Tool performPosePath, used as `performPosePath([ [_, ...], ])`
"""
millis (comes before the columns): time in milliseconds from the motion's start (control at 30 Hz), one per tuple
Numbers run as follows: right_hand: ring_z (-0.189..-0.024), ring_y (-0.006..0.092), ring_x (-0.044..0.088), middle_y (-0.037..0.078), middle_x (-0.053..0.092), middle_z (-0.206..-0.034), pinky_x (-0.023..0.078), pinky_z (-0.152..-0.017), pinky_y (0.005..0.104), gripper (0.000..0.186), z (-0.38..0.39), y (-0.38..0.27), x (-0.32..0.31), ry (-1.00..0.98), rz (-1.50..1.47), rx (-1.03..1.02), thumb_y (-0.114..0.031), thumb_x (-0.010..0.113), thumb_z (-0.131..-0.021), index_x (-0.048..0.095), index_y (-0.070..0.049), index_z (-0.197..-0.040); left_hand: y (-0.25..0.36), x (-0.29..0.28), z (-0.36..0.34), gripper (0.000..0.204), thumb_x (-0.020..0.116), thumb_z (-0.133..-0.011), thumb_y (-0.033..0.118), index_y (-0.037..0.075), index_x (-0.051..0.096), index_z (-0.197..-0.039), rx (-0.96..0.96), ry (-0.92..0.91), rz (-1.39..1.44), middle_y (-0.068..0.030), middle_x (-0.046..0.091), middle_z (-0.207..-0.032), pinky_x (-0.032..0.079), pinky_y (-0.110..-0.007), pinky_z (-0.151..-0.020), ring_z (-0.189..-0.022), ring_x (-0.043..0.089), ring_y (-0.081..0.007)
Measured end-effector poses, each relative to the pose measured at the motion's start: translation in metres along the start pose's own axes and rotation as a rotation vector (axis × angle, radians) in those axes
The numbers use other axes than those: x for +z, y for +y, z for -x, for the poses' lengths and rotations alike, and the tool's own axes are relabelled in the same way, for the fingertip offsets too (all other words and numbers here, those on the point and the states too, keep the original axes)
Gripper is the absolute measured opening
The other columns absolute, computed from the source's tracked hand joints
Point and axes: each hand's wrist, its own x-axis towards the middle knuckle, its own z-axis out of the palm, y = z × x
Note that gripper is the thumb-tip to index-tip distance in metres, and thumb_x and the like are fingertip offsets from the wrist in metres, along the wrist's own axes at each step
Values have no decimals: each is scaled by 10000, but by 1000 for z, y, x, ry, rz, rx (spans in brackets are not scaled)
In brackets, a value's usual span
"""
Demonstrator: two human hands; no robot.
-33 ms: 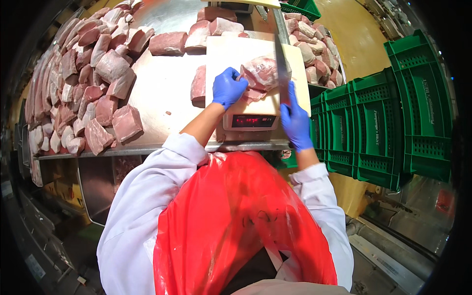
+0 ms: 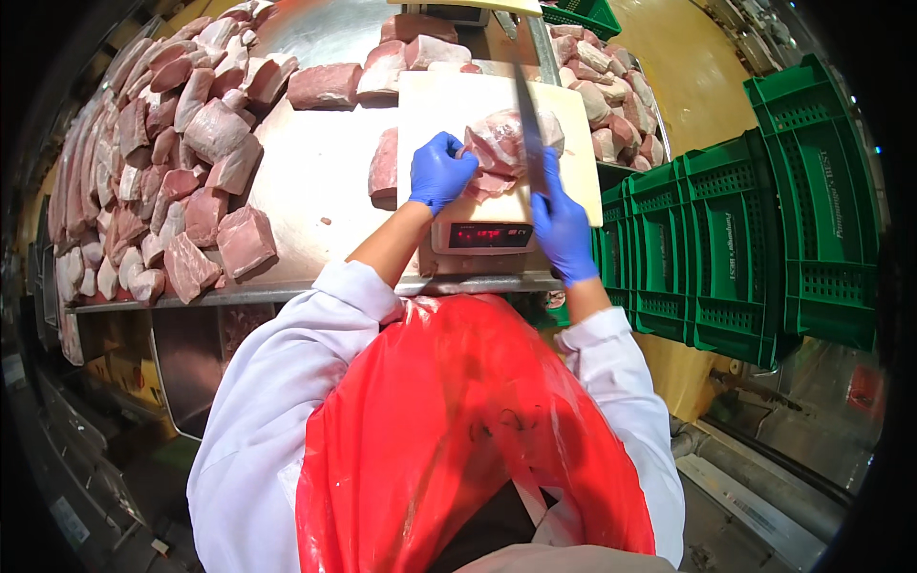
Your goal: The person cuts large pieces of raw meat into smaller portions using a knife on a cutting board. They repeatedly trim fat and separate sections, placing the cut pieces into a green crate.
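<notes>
A piece of raw meat [image 2: 490, 143] lies on a cream cutting board [image 2: 432, 97], which rests on a digital scale [image 2: 484, 237] with a red display. Blue-gloved, my left hand [image 2: 443, 174] is closed on the near left edge of the meat. My right hand [image 2: 564, 229], also in a blue glove, is wrapped round the handle of a long knife [image 2: 528, 115]. Its blade points away from me and passes over the right part of the meat, blurred by motion. Whether the blade touches the meat I cannot tell.
Many cut meat pieces [image 2: 202, 212] are heaped on the table [image 2: 315, 177] to the left. More pieces [image 2: 387, 69] lie beyond the board. A tray of meat [image 2: 607, 91] stands at the far right. Green crates [image 2: 731, 250] are stacked close to my right arm.
My right hand and the knife have moved a little to the left, so the blade now lies further over the meat. My left hand keeps almost the same place.
</notes>
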Motion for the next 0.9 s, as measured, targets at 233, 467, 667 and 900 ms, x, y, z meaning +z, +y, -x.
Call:
performPosePath([
  [233, -617, 340, 658, 162, 629, -709, 530, -552, 479, 780, 27, -9, -24, -497, 607, -124, -52, 531, -892, 237, -275, -1580, -18, -18, 2, 258, 692, -804, 272, 19, 647, -827, 78, 57, -123, -196, 684, -745, 537, -429, -673, -695, 680, -359],
  [467, -646, 417, 640, 225, 642, -748, 506, -607, 518, 775, 42, -23, -51, -318, 174, -27, -90, 548, -888, 233, -239, -1580, -12, -68, 3, 313, 711, -790, 316, 15, 645, -847, 173, -155, -232, -200, 678, -764, 530, -421, -684, -722, 678, -347],
  [667, -684, 447, 651, 261, 660, -766, 512, -634, 515, 715, -65, -57, 35, -55, 190, 188, -145, 524, -927, 226, -190, -1575, -16, -84, -11, 369, 728, -784, 328, -7, 653, -918, 244, -140, -164, -178, 702, -833, 547, -383, -706, -725, 689, -292],
  [900, -690, 491, 629, 283, 654, -774, 495, -643, 584, 762, 4, -91, 50, -294, 372, 307, -123, 523, -933, 138, -183, -1588, -34, -89, -39, 284, 722, -878, 252, -5, 644, -969, 251, -91, 6, -109, 693, -753, 526, -294, -562, -611, 675, -145],
])
